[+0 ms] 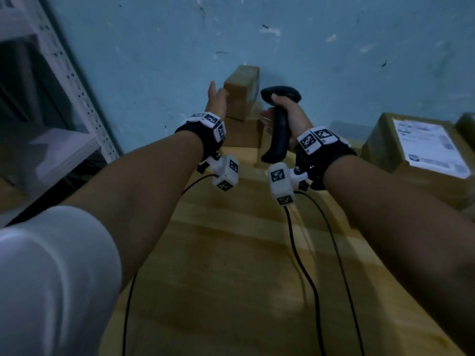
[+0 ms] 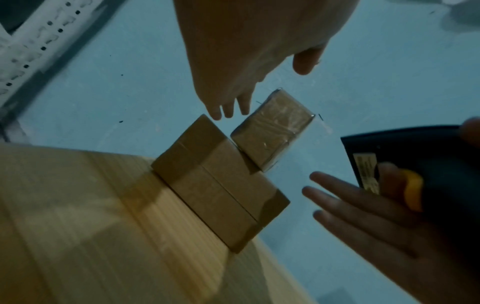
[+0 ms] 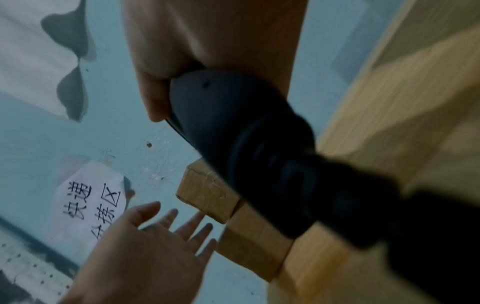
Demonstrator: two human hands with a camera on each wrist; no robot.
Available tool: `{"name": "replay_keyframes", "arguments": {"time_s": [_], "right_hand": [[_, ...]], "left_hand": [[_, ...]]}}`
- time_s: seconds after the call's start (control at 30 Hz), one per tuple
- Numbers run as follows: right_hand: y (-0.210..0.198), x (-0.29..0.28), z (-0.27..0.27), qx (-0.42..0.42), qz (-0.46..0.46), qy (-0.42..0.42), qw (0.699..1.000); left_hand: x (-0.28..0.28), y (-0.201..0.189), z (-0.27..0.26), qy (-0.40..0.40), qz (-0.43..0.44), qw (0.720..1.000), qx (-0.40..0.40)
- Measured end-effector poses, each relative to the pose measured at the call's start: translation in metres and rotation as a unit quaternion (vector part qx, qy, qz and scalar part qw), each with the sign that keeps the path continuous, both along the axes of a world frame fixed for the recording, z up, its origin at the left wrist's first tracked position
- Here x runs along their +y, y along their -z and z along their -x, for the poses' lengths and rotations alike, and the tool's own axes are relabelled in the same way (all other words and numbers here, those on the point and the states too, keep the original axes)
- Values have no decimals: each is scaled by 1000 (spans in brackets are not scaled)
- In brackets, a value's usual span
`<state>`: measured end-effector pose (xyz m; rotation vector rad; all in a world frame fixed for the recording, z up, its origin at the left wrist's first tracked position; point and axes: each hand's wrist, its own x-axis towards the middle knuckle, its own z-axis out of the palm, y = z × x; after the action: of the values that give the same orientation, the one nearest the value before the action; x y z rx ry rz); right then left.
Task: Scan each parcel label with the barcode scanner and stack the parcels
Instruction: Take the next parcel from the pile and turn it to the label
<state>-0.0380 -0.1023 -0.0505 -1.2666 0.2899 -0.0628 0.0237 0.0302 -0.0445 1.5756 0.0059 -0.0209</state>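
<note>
At the table's far edge, against the blue wall, a small tape-wrapped parcel [image 1: 241, 89] [image 2: 272, 131] stands on a wider brown parcel [image 1: 244, 134] [image 2: 221, 185] [image 3: 254, 236]. My left hand [image 1: 218, 95] [image 2: 228, 112] [image 3: 182, 226] is open with its fingers spread, just left of the small parcel; the left wrist view shows a thin gap between them. My right hand [image 1: 288, 111] grips the handle of the black barcode scanner [image 1: 280, 119] [image 2: 415, 164] [image 3: 233, 123], whose head is up beside the stack's right side. Several of that hand's fingers [image 2: 350, 205] stick out straight.
A large brown parcel with a white label [image 1: 416, 150] lies at the right on the wooden table [image 1: 231, 253]. A white perforated metal shelf [image 1: 64, 86] stands at the left. A paper sign [image 3: 91, 205] hangs on the wall. Black cables [image 1: 308, 278] trail across the table.
</note>
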Motion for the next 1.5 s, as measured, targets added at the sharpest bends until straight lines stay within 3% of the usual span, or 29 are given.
{"name": "replay_keyframes", "arguments": {"time_s": [0.1,0.23,0.43,0.73,0.87,1.07,1.23,1.5], "right_hand": [[-6,8,-14,-15,-39,-3,999],[-12,18,-29,-31,-93,5,995],[-11,27,-13,-39,-67,-29,997],[-12,35,66,-28,-45,-28,998],[-11,44,116,-24,-20,-9,999],[-1,51,196,-18,-17,25,999],[14,58,252,-1,45,34,998],[30,61,298,47,112,101,987]], "left_hand": [[2,4,-9,-1,69,998,13],[-4,7,-12,24,93,995,34],[-1,19,-22,-4,94,995,47],[21,-7,89,4,17,996,-89],[22,-8,147,-12,44,995,-93],[27,11,219,9,11,993,-114],[28,24,272,-14,-6,994,-107],[33,38,326,6,-26,996,-88]]}}
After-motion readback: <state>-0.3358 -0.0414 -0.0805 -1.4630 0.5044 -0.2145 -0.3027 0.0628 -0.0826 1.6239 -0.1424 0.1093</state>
